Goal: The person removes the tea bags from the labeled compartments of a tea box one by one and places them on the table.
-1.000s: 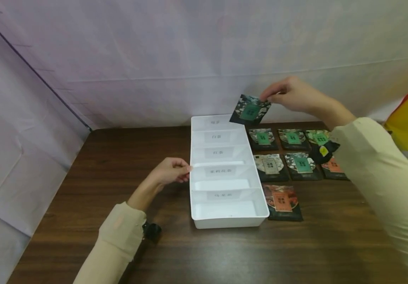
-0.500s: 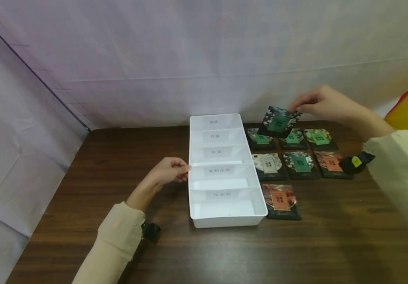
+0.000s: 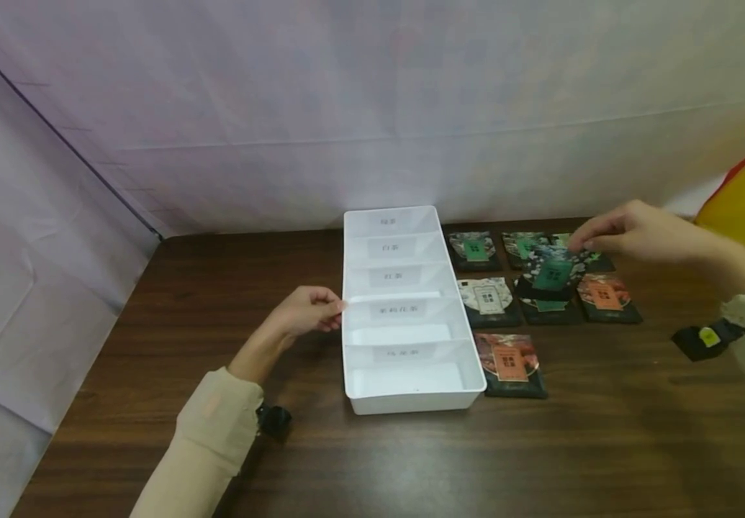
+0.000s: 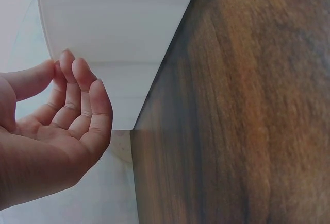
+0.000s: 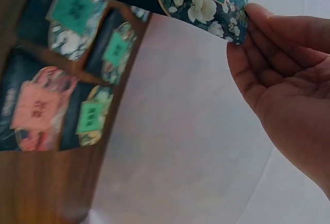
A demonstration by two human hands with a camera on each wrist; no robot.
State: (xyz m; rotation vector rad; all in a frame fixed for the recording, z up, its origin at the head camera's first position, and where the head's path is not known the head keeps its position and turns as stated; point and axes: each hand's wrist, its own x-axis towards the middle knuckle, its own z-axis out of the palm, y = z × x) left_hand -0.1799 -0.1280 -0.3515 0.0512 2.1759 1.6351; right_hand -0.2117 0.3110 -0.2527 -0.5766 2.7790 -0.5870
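With thumb and fingertips my right hand [image 3: 644,234] pinches one edge of a dark tea sachet [image 3: 553,272] with a green label and white flowers. It hangs over the similar green-labelled sachet [image 3: 548,314] in the middle row and partly hides it. The right wrist view shows the held sachet [image 5: 198,5] at the top, gripped near its corner. My left hand [image 3: 307,313] pinches the left rim of a white divided tray [image 3: 414,404]. In the left wrist view, the thumb and index finger [image 4: 58,74] meet at the tray's edge [image 4: 129,28].
Right of the tray lie several sachets, including a white-labelled one [image 3: 491,298], an orange-labelled one [image 3: 607,296], a red-orange one [image 3: 511,365] nearest me and a green one [image 3: 473,250] at the back. A pale curtain [image 3: 268,144] hangs behind the wooden table [image 3: 217,259].
My right hand has carried the tea sachet from above the tray's far right corner rightward and down, over the sachets on the table. My left hand stays at the tray rim.
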